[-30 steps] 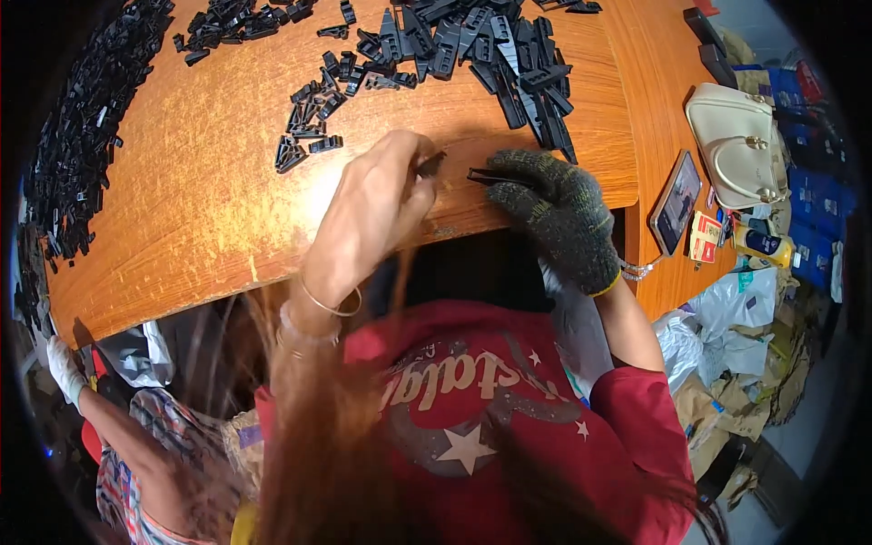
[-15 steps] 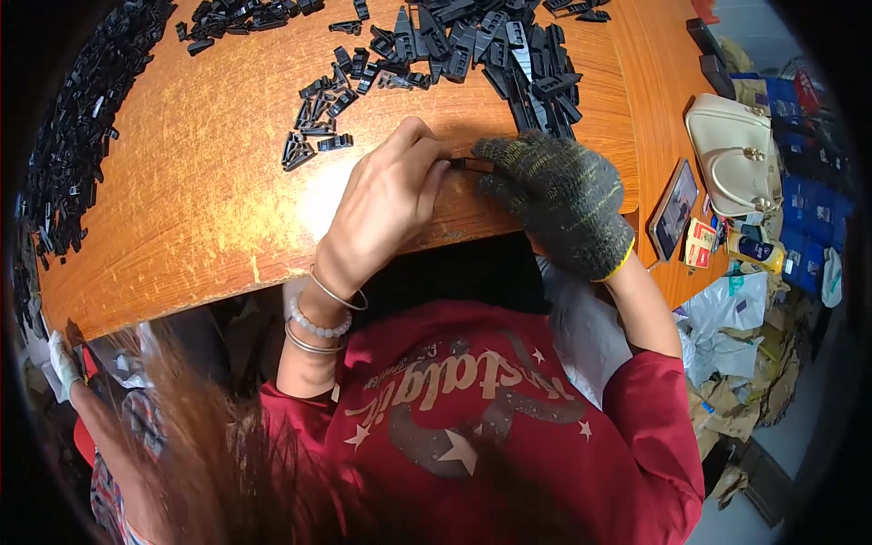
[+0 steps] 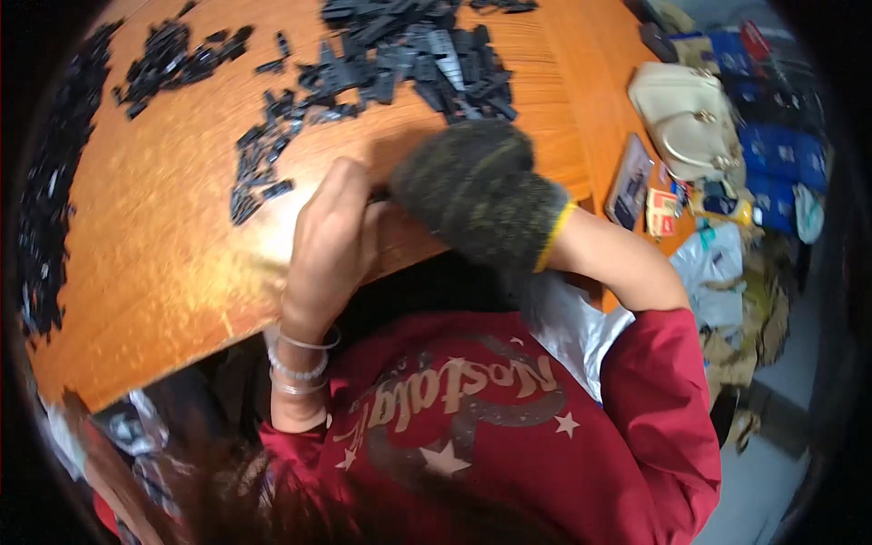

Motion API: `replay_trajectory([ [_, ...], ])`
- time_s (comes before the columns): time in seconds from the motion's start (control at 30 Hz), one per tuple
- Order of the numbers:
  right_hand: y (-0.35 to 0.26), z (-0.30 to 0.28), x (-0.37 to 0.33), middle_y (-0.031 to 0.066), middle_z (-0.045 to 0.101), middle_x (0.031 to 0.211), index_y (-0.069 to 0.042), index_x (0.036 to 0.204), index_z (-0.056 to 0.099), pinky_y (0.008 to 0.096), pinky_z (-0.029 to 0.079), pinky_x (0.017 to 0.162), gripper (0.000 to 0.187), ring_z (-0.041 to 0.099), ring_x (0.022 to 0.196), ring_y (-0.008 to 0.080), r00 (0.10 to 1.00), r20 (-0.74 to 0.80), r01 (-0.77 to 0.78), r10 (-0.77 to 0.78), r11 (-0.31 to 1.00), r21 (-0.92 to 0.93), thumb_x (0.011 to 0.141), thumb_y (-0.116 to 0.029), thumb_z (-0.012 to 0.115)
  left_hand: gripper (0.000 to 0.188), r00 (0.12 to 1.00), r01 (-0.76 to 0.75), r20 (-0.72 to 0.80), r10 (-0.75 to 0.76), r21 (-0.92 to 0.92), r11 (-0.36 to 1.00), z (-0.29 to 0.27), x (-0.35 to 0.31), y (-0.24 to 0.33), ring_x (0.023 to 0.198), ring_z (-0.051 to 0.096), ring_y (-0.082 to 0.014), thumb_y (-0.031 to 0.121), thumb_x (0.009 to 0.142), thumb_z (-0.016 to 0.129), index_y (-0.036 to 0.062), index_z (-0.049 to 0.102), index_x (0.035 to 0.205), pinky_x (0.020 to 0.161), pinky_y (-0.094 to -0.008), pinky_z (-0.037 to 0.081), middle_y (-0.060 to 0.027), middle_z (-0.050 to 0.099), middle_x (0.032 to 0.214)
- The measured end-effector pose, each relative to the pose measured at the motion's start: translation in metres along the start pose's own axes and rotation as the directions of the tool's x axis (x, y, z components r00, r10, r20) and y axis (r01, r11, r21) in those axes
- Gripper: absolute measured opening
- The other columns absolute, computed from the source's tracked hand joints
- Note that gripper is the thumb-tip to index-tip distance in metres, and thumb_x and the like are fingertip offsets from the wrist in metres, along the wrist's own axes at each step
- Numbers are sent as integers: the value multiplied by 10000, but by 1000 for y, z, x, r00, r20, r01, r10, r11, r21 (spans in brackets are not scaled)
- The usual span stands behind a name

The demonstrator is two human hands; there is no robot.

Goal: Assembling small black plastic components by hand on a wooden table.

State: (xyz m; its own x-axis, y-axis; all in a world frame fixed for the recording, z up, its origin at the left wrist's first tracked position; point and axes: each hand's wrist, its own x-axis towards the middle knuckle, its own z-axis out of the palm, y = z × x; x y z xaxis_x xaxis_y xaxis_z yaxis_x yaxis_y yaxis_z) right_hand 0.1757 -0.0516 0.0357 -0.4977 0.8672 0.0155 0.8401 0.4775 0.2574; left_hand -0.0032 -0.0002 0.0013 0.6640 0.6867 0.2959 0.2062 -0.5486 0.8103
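Just above the table's near edge, my bare left hand has its fingers pinched on the end of a small black plastic part. My right hand, in a dark grey knit glove with a yellow cuff, closes round the other end and hides most of the part. Both hands are somewhat blurred. Beyond them lie a pile of long black plastic pieces and a trail of small black clips.
On the wooden table, black parts line the left edge, with another cluster at the far left. A phone, a small red-and-cream box and a cream handbag are at the right. Another person's arm shows lower left.
The view has turned, shifting the table's contents. My gloved right hand has rolled over and come closer to my left hand, covering more of the black plastic part.
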Motion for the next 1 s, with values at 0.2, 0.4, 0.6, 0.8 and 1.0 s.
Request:
replay_trajectory([
  [0.2,-9,-10,10,161,619,623,-41,673,663,510,446,431,195,618,564,322,994,-59,-78,91,980,186,671,-234,640,169,998,40,-57,-40,4,999,15,2,6,825,565,-391,-72,760,564,-23,516,914,688,-430,452,-175,536,922],
  [0.4,3,-23,7,141,656,677,-72,675,674,457,484,538,203,654,658,313,994,-96,-13,45,948,317,648,-273,674,182,996,28,-84,-28,-3,1000,18,0,4,822,575,-381,-71,760,558,-16,534,933,713,-414,468,-174,545,918],
  [0.6,-9,-19,-15,131,595,693,-74,887,621,414,474,485,228,618,599,251,958,-262,-90,120,988,125,794,-282,600,120,987,156,-47,-156,-16,988,-1,-12,6,724,620,-224,-25,824,597,-24,534,926,674,-338,506,-168,633,974],
  [0.8,-5,-39,-36,91,663,1018,-12,1148,608,336,508,834,320,644,959,214,919,-3,-114,395,271,956,868,-159,656,245,961,252,183,-206,-885,391,-22,-22,1,749,680,-233,33,909,601,-97,556,1112,691,-318,571,-238,665,990],
  [1.0,-19,-16,-47,102,657,1014,-35,1111,627,337,507,838,242,640,963,193,918,-5,6,396,-2,1000,896,-147,632,272,911,374,307,-276,-896,238,-9,-23,12,684,680,-216,14,902,611,-100,554,1141,640,-306,566,-186,685,865],
])
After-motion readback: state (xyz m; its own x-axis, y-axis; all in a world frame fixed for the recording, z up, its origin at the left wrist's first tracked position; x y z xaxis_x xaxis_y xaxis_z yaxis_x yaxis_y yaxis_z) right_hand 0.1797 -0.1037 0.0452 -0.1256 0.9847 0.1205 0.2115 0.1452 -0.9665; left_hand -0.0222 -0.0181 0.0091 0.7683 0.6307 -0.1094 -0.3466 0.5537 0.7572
